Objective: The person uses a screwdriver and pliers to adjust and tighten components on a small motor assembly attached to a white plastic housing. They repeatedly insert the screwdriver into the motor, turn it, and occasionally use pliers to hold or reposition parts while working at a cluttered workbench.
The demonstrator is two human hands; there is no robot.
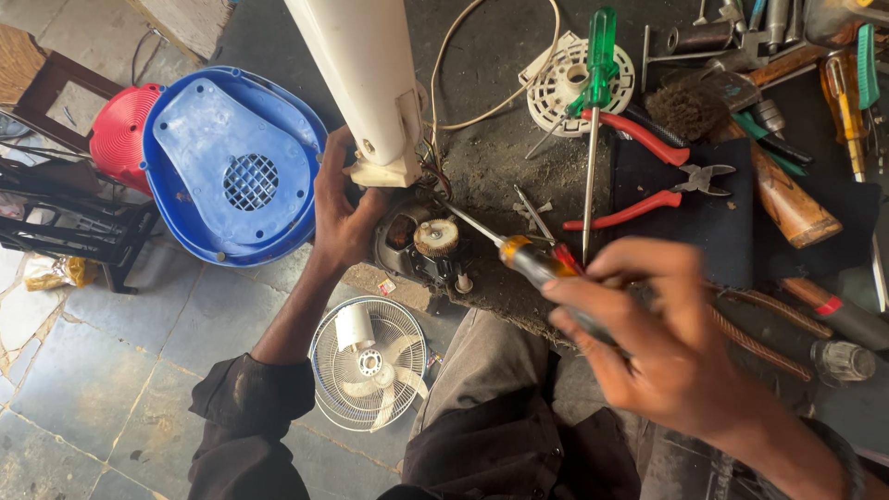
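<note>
My left hand (341, 211) grips a small fan motor (419, 245) at the edge of the dark workbench, just under the base of a white plastic fan column (366, 79). Coloured wires run from the motor up toward the column. My right hand (648, 324) holds a screwdriver (528, 259) with a yellow, black and red handle. Its metal shaft points up-left and its tip rests at the top of the motor, near the wires.
Red-handled pliers (648, 176), a green-handled screwdriver (597, 83), a white round plastic part (574, 83), a wooden-handled hammer (787, 199) and several other tools lie on the bench. A blue plastic fan housing (231, 167) and a white wire fan guard with blades (369, 363) lie on the stone floor.
</note>
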